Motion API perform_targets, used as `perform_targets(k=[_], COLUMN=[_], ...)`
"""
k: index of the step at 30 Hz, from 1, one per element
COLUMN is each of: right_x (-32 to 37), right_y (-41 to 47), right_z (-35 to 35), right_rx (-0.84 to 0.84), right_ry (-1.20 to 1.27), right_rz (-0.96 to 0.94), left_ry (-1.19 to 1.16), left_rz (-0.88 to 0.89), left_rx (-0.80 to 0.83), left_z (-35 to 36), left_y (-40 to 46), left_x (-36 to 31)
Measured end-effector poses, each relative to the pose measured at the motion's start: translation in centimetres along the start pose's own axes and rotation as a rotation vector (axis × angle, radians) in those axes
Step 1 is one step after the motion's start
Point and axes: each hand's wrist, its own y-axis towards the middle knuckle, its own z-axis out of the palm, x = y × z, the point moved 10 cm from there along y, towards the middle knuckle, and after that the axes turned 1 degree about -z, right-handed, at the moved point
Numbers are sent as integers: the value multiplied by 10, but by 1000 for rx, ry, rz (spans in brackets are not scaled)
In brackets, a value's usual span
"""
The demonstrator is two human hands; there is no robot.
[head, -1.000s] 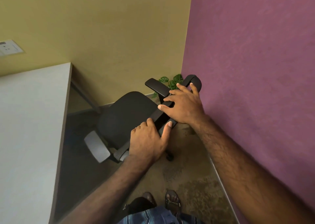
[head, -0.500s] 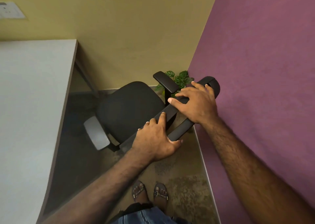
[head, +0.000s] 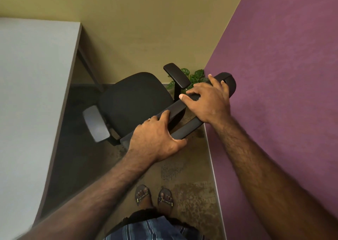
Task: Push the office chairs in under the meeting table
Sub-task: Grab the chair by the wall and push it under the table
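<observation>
Both hands, left (head: 155,137) and right (head: 206,101), grip the chair (head: 131,101) backrest's top edge; the chair stands beside the table (head: 36,75), seat outside. Push evenly, steering clear of the wall (head: 283,75).
</observation>
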Motion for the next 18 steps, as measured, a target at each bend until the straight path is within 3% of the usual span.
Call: perform_targets(k=[10, 18], right_x=[31, 64], right_y=[63, 104], right_z=[19, 33], right_rx=[75, 115], right_ry=[-75, -41], right_rz=[-58, -243], left_ry=[126, 255], left_rz=[-145, -242], left_rx=[46, -17], left_z=[-22, -37], left_y=[46, 66], left_x=[41, 62])
